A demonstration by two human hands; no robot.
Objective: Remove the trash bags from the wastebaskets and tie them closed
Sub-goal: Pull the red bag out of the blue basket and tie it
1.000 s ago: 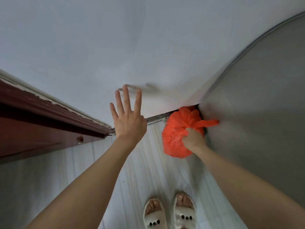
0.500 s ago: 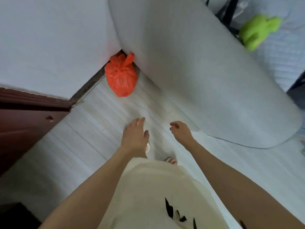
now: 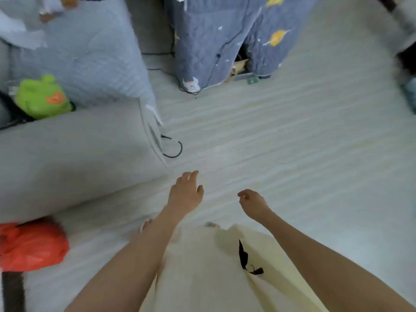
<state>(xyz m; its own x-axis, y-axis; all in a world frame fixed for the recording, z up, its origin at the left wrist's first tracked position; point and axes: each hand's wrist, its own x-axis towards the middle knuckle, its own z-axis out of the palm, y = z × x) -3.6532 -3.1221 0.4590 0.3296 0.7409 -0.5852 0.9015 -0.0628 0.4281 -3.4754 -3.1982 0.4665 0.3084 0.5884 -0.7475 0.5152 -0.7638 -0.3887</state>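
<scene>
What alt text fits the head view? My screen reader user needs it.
Both hands, left hand and right hand, hang empty over a pale floor. An orange trash bag sits at lower left against a grey sofa.

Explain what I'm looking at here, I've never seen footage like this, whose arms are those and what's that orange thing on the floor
This is one picture from a camera worn on a person's head, looking down, so the arms are the wearer's own. The left hand and the right hand both hang loose and hold nothing. The orange thing is a filled trash bag lying on the pale floor at the lower left, against a grey padded piece of furniture. On that furniture sits a green plush toy. The picture is blurred.
</scene>
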